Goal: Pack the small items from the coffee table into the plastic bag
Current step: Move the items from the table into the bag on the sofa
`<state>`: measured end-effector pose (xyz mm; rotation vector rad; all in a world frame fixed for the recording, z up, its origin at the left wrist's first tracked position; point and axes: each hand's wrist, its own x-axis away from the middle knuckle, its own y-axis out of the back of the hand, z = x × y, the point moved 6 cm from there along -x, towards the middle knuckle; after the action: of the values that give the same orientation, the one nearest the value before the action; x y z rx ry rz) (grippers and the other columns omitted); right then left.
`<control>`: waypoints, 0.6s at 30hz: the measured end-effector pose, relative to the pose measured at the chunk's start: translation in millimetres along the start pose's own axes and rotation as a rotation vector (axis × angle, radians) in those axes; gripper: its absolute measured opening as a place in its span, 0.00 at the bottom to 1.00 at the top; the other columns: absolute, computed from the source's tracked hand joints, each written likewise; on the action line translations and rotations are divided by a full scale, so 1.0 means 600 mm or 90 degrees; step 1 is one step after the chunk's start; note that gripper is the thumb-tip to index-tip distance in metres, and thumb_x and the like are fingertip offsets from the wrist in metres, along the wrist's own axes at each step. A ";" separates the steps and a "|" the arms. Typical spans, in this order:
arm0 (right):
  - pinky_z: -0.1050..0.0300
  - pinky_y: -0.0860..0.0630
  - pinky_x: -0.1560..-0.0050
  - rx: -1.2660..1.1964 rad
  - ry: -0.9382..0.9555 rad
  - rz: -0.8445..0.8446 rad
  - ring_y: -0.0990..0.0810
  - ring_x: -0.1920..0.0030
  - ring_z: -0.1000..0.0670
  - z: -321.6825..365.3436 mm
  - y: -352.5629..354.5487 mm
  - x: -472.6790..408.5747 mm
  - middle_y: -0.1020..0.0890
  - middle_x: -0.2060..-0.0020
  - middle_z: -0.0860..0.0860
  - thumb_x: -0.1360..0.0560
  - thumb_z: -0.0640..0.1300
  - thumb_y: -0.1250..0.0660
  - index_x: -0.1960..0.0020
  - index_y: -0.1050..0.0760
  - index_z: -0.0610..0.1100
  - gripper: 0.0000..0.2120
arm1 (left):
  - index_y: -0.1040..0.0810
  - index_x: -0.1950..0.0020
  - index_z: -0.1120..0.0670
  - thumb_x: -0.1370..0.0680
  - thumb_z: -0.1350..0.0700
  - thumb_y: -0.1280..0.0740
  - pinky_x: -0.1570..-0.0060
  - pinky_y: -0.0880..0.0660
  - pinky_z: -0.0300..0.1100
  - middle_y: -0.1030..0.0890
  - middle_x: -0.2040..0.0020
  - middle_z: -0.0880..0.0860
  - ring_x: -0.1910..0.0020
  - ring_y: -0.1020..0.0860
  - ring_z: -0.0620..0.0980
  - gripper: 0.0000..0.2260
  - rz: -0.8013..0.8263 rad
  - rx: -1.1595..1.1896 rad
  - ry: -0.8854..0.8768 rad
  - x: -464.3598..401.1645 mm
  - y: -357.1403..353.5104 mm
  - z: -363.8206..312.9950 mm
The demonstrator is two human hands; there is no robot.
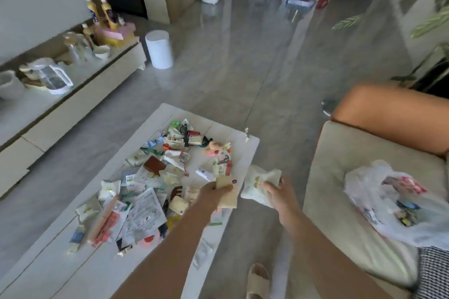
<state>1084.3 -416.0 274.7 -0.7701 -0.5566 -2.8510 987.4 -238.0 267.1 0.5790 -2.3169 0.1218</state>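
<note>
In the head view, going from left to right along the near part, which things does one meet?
Pile of small items → left hand gripping a beige packet → right hand gripping a white packet → plastic bag on the sofa.

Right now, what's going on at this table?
A person is clearing small items off the coffee table. The left hand grips a tan flat packet; the right hand holds a white packet near the table's edge. The plastic bag lies on the sofa to the right, already holding a few things. A large pile of sachets and packets remains on the table.
</note>
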 end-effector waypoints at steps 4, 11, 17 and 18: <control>0.53 0.27 0.54 -0.052 -0.006 -0.069 0.22 0.53 0.42 0.011 0.124 -0.023 0.21 0.53 0.41 0.27 0.37 0.34 0.47 0.27 0.37 0.09 | 0.25 0.46 0.55 0.25 0.58 0.30 0.65 0.25 0.38 0.20 0.57 0.51 0.60 0.22 0.48 0.09 0.081 -0.016 -0.023 0.012 -0.115 -0.063; 0.61 0.32 0.67 -0.194 -0.060 -0.128 0.28 0.66 0.52 -0.024 0.315 -0.094 0.25 0.65 0.50 0.26 0.36 0.39 0.54 0.25 0.41 0.05 | 0.24 0.45 0.55 0.24 0.60 0.32 0.60 0.24 0.38 0.20 0.50 0.54 0.60 0.21 0.45 0.09 0.187 -0.095 -0.047 0.003 -0.337 -0.145; 0.60 0.32 0.67 -0.224 -0.121 -0.219 0.28 0.66 0.50 -0.084 0.480 -0.156 0.25 0.66 0.48 0.26 0.39 0.38 0.61 0.28 0.45 0.05 | 0.24 0.40 0.59 0.23 0.61 0.33 0.70 0.27 0.33 0.21 0.52 0.55 0.63 0.23 0.46 0.12 0.234 -0.207 -0.040 -0.032 -0.536 -0.176; 0.59 0.32 0.67 -0.233 -0.133 -0.231 0.27 0.65 0.50 -0.095 0.503 -0.163 0.25 0.66 0.49 0.26 0.39 0.38 0.60 0.27 0.46 0.05 | 0.24 0.40 0.59 0.24 0.61 0.33 0.72 0.28 0.32 0.20 0.51 0.56 0.63 0.23 0.47 0.12 0.239 -0.226 -0.037 -0.038 -0.566 -0.173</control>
<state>1209.6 -713.0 274.3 -1.1407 -0.2093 -3.2822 1218.0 -507.2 299.9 -0.0320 -2.4040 -0.1313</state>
